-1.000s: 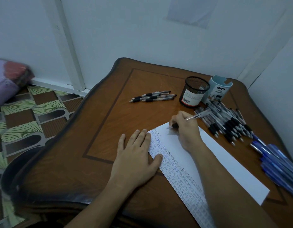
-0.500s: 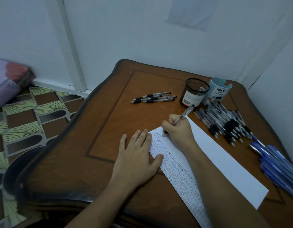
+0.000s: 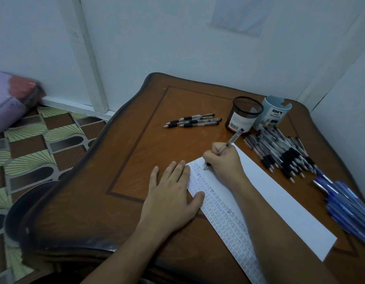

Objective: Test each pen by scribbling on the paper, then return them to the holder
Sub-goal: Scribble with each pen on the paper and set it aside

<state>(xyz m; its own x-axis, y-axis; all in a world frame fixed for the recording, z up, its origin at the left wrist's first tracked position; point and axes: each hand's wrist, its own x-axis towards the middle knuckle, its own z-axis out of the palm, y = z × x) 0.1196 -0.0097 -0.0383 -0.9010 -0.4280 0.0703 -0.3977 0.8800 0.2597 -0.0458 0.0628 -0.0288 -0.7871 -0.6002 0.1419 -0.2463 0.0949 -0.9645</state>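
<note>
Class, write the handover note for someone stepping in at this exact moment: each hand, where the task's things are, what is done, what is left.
Right hand: grips a pen, tip on the paper near its far end.
Left hand: flat, pinning the paper's left edge.
Three pens lie apart, left of the mesh holder, which looks empty; a large pile and blue pens lie on the right.
Done: columns of scribbles down the paper's left side.
Left: finish this pen, test the rest, then put all of them in the holder.

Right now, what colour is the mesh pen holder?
Black mesh pen holder, clearest in the head view.
</note>
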